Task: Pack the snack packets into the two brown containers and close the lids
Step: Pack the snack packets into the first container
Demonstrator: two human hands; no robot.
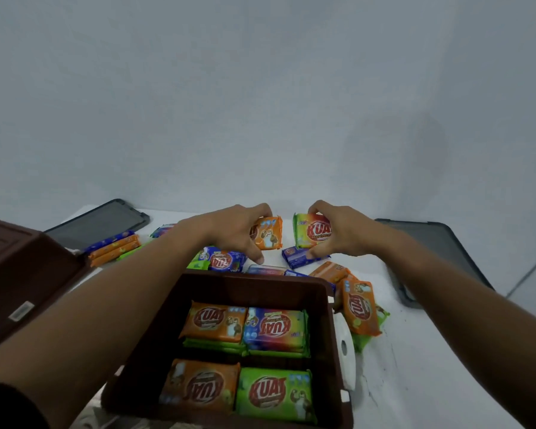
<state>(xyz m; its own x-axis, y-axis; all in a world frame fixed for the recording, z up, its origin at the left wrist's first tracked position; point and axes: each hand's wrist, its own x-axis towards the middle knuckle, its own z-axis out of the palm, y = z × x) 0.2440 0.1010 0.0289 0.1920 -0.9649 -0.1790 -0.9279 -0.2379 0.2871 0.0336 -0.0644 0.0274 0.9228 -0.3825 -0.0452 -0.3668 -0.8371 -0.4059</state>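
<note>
An open brown container (328,308) stands at the near middle, with stacked orange, blue and green snack packets (245,329) inside. A second brown container (19,274) with its lid on sits at the left. My left hand (229,230) grips an orange packet (271,232) just above the table. Beside it, my right hand (338,233) grips a green and orange packet (311,229). Loose packets lie beyond the open container (226,260) and at its right (361,308).
A dark lid (99,221) lies at the far left of the white table and another dark lid (437,243) at the far right. A white toilet roll (344,348) leans against the open container's right wall. More packets (115,247) are stacked near the left lid.
</note>
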